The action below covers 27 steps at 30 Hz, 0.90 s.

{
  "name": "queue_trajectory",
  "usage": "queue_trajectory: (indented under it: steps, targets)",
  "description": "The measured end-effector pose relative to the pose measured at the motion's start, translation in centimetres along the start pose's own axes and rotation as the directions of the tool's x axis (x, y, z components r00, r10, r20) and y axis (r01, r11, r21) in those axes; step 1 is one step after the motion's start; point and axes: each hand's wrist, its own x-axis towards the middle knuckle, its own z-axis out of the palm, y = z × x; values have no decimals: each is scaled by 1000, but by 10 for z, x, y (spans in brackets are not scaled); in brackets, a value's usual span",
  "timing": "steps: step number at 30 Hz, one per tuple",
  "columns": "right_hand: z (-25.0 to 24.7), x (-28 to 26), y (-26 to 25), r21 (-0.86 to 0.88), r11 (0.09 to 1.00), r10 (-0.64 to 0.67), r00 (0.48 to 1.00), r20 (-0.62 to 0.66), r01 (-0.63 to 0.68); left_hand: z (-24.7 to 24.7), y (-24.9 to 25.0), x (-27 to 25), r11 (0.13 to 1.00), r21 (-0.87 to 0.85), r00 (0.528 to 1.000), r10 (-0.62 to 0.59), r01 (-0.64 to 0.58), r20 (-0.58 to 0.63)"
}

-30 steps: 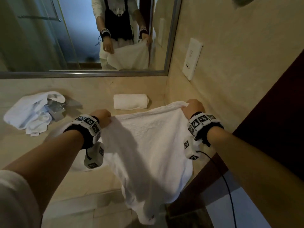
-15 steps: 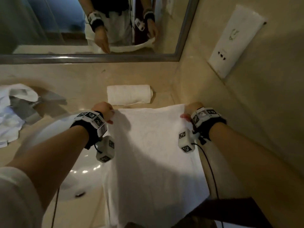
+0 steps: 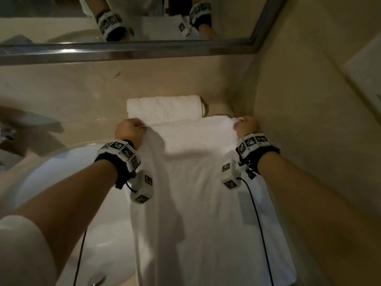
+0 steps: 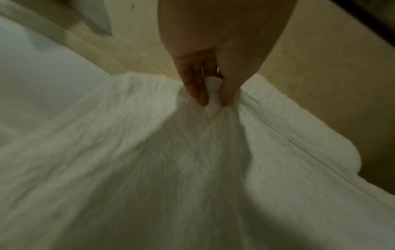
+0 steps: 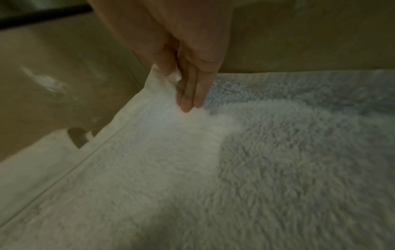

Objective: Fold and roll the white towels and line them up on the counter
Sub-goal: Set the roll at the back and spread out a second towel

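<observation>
A white towel (image 3: 198, 203) lies spread lengthwise on the beige counter (image 3: 82, 104), its near end hanging over the front edge. My left hand (image 3: 128, 129) pinches its far left corner and my right hand (image 3: 245, 125) pinches its far right corner. In the left wrist view the fingers (image 4: 196, 88) and thumb nip a fold of the towel (image 4: 171, 160). In the right wrist view the thumb and fingers (image 5: 188, 94) hold the hem of the towel (image 5: 235, 169). A rolled white towel (image 3: 164, 108) lies just behind, against the backsplash.
A white sink basin (image 3: 61, 193) lies left of the spread towel, with its drain (image 3: 97, 279) at the bottom. The mirror (image 3: 123, 21) hangs above the counter. The side wall (image 3: 309, 120) stands close on the right.
The towel, held hanging in the air a second ago, now lies flat on the counter. Both hands moved forward and down, up to the rolled towel.
</observation>
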Motion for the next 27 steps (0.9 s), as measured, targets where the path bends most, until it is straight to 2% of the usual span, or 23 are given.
queue_trajectory:
  steps: [3,5,10,12,14,17,21,24,27]
  targets:
    - [13,4,5,66,997,47,996,-81,-41,14,-5,-3,998,-64,996,-20,15,-82]
    - [17,0,4,24,999,47,998,-43,-46,23,-8,-7,997,-77,994,-23,15,-106]
    - [15,-19,14,-32,988,-144,985,96,148,37,-13,-26,996,37,994,88,-86,-59]
    - [9,-34,24,26,983,-185,972,143,183,33,-16,-34,995,46,992,95,-92,-84]
    - [0,-50,33,78,978,-206,963,176,195,27,-20,-41,999,35,993,37,-34,-111]
    - [-15,-75,52,54,978,-209,947,243,202,20,-27,-66,997,-18,991,-74,73,-111]
    - [-34,-108,74,-126,967,-166,926,339,219,18,-42,-112,982,7,982,-191,191,-4]
    - [-46,-144,96,-258,925,-160,901,404,280,25,-64,-162,967,57,967,-250,248,43]
    - [-52,-179,121,-436,840,-92,876,473,324,34,-89,-209,921,109,913,-386,374,134]
